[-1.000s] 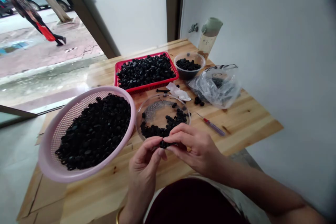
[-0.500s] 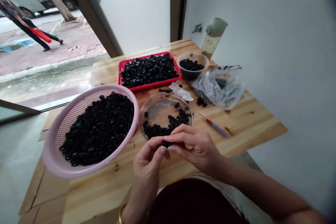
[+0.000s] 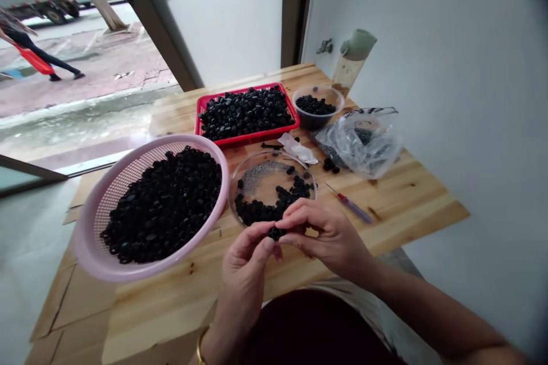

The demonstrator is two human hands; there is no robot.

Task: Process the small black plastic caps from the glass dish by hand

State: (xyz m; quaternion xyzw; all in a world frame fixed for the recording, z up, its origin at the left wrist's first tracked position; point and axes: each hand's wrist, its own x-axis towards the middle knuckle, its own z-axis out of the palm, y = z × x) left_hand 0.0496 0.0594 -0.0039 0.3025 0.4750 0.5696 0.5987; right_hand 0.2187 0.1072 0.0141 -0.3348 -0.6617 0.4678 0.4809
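My left hand (image 3: pixel 246 265) and my right hand (image 3: pixel 323 234) meet over the near edge of the wooden table (image 3: pixel 402 194). Both pinch one small black plastic part (image 3: pixel 276 233) between their fingertips. Just beyond the hands stands a clear shallow dish (image 3: pixel 262 174) with a curved heap of the same black parts. A pink mesh basket (image 3: pixel 105 259) heaped with black parts sits to the left of the dish.
A red tray (image 3: pixel 201 105) full of black parts stands at the back, beside a clear tub (image 3: pixel 331 94) of parts and a green-capped bottle (image 3: pixel 354 60). A crumpled plastic bag (image 3: pixel 363 140), a white scrap (image 3: pixel 297 150) and a small screwdriver (image 3: pixel 353 209) lie to the right. A person walks outside (image 3: pixel 29 51).
The view has shifted slightly, so the table things sit a little further right. Both hands stay together on the black part, fingers working slightly. The passer-by outside has moved left.
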